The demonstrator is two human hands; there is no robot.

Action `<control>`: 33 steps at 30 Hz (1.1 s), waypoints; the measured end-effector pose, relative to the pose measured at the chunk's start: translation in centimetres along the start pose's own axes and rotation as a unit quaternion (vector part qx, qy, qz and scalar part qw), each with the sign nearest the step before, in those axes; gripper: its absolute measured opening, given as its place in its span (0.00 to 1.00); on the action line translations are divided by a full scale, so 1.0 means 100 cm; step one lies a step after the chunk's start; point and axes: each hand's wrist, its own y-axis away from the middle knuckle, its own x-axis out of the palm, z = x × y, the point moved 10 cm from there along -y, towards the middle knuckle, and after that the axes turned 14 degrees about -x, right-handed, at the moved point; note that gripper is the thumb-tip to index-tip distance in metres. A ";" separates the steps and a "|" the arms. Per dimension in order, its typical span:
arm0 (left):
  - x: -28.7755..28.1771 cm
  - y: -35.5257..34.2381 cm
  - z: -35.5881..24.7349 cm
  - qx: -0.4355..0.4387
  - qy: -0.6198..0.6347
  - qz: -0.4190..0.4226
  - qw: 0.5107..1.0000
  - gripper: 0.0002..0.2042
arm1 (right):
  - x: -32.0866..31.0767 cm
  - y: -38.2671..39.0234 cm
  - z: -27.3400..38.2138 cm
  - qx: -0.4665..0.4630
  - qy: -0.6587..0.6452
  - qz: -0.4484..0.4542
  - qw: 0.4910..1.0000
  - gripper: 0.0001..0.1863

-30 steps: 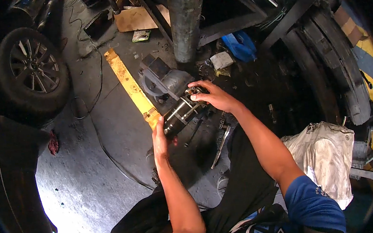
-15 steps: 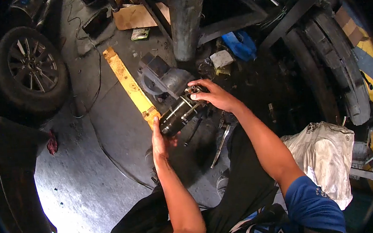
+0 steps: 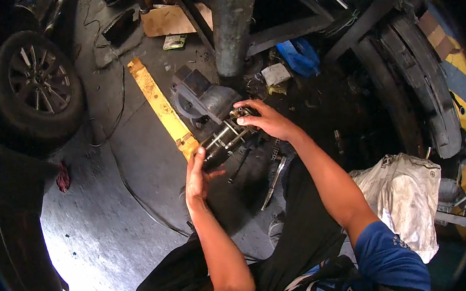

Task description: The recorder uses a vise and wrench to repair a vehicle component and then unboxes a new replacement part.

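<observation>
A dark cylindrical motor-like part [image 3: 222, 139] with shiny long rods along its side sits against a grey bench vise [image 3: 207, 95]. My right hand [image 3: 266, 120] is closed round its upper right end, thumb and fingers on the metal. At the opposite end my left hand [image 3: 196, 180] presses its thumb and palm side against the part, with other fingers reaching beneath it. A yellow metal bar [image 3: 160, 108] runs from beside the vise down to my left thumb. Whether the vise jaws clamp the part cannot be made out.
A ratchet-like steel tool [image 3: 274, 183] lies below the part, beside my leg. A cable [image 3: 132, 191] crosses the floor at left, near a wheel [image 3: 38, 76]. A thick metal post [image 3: 232, 30] stands behind the vise. A white sack [image 3: 401, 198] is at my right.
My left hand has shifted slightly left and turned at the part's lower end, where a rod end shows more plainly. The right hand stays nearly in place.
</observation>
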 end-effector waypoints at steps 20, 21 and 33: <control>0.005 0.025 -0.028 0.129 -0.059 0.004 0.990 0.35 | 0.002 0.000 0.000 0.040 -0.015 -0.005 0.999 0.27; -0.001 0.024 -0.031 0.142 -0.088 -0.014 0.986 0.34 | 0.006 -0.002 0.002 0.038 -0.016 -0.001 0.999 0.27; -0.047 0.014 -0.011 0.042 -0.064 -0.058 0.995 0.28 | 0.008 -0.002 -0.006 0.060 -0.054 -0.004 0.997 0.30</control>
